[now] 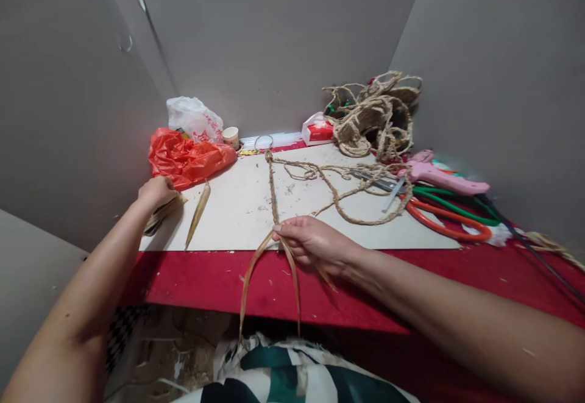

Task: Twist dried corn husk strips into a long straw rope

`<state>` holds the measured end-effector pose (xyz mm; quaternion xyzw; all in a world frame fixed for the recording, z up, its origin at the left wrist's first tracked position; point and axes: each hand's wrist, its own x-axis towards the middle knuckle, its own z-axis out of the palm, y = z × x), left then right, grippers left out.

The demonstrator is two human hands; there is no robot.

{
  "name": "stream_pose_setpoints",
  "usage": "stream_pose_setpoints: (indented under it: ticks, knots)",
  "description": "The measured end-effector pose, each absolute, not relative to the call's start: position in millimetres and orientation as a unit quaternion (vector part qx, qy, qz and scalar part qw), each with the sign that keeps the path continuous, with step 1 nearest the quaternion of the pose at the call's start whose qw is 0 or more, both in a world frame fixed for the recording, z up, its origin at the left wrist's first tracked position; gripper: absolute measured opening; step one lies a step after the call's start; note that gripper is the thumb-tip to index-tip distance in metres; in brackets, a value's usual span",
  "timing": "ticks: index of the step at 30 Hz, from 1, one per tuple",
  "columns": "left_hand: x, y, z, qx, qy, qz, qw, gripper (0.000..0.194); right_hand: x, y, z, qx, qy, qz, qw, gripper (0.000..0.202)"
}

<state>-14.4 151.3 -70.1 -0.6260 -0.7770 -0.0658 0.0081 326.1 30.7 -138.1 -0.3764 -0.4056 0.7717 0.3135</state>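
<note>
Extending from right hand (315, 243): braided cord (273, 189); left hand (156, 193) well apart.

We classify this place as a craft workshop, or a corner set up as one. Plain grey walls (274, 43) enclose the red-covered worktop (196, 278) on three sides, and a white board (233, 208) lies on it, littered with small scraps (289, 189). We base this on the braid (273, 189) with loose strands, the heap of rope (372, 125), the pink glue gun (439, 174) and the orange-handled scissors (445, 232).
</note>
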Motion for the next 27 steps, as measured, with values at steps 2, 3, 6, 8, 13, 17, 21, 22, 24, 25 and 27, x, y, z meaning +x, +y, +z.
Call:
stream_pose_setpoints:
  ticks: [2,3,6,8,13,17,21,22,24,25,27]
  knots:
    - [-27,150,-71,-0.633,-0.772,-0.054,-0.031,0.02,325,30,-138,-0.378,-0.407,0.77,0.313,0.018]
    - [-31,148,-72,-0.636,-0.769,-0.055,-0.043,0.02,325,30,-138,-0.38,-0.408,0.769,0.313,0.018]
    - [-30,140,-75,-0.643,-0.759,-0.079,-0.066,0.016,324,30,-140,-0.376,-0.413,0.768,0.314,0.018]
    - [-22,133,-72,-0.652,-0.746,-0.106,-0.086,0.011,325,30,-142,-0.373,-0.416,0.766,0.317,0.017]
    - [23,111,-50,-0.665,-0.658,-0.248,-0.251,0.018,324,29,-141,-0.366,-0.422,0.759,0.334,0.017]
    - [79,85,-45,-0.611,-0.557,-0.3,-0.475,0.028,323,28,-135,-0.385,-0.43,0.738,0.349,0.015]
    - [124,58,-59,-0.597,-0.507,-0.235,-0.576,0.036,323,28,-132,-0.396,-0.439,0.721,0.361,0.018]
    - [130,54,-64,-0.591,-0.499,-0.226,-0.593,0.034,324,28,-132,-0.395,-0.441,0.718,0.366,0.019]
    - [138,49,-74,-0.578,-0.483,-0.224,-0.618,0.027,325,27,-133,-0.394,-0.446,0.712,0.372,0.024]
    - [140,49,-78,-0.573,-0.477,-0.229,-0.626,0.024,325,27,-133,-0.394,-0.449,0.71,0.373,0.028]
    - [140,50,-85,-0.564,-0.47,-0.243,-0.634,0.021,326,27,-135,-0.393,-0.453,0.708,0.372,0.033]
